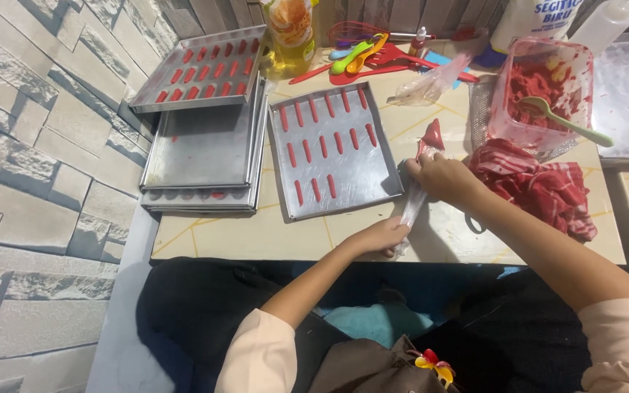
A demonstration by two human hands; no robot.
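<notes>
Right hand [442, 177] is closed around the upper part of the clear piping bag [422, 164], just below the bulge of red batter, while the left hand [381, 236] pinches the bag's empty tail down near the front edge of the counter [256, 236]. So both grips are shut on the same bag, stretched between them, just off the right edge of the nearest baking tray [329, 149]. That tray sits mid-counter and carries three rows of short red strips, with its front right part bare. For this squeeze-down to go well, it looks wise to keep the tail taut and push the batter toward the tip in one steady stroke, so no air pockets get trapped. To the left, a stack of trays [202, 145] lies toward the left edge, the top one tilted and filled with red pieces. On the right, a clear tub [540, 91] smeared red holds a green spoon [566, 120], with a red striped cloth [540, 185] just in front of it.
</notes>
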